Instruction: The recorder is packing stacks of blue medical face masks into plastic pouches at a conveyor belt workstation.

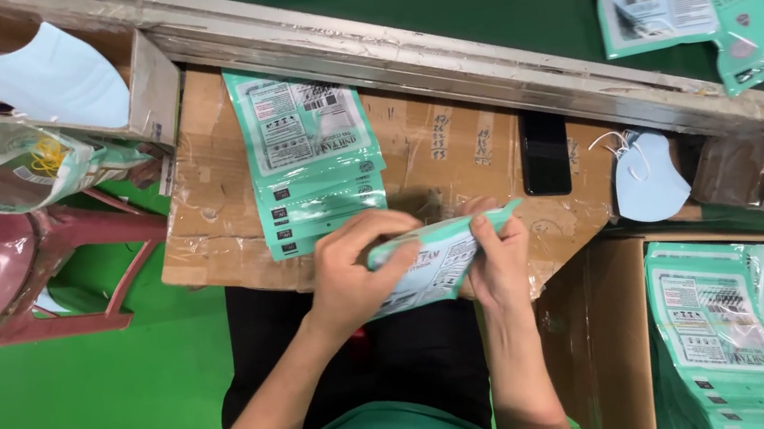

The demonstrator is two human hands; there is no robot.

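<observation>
Green mask pouch [439, 254] pinched at both ends: left hand [351, 275] curled over left end, right hand [499, 257] gripping right. Held above cardboard sheet [453, 148], beside pouch stack [313, 159].

A stack of pouches [311, 159] lies on the bench [433, 151], a phone [544, 153] to its right, a mask [651, 176] farther right.
</observation>
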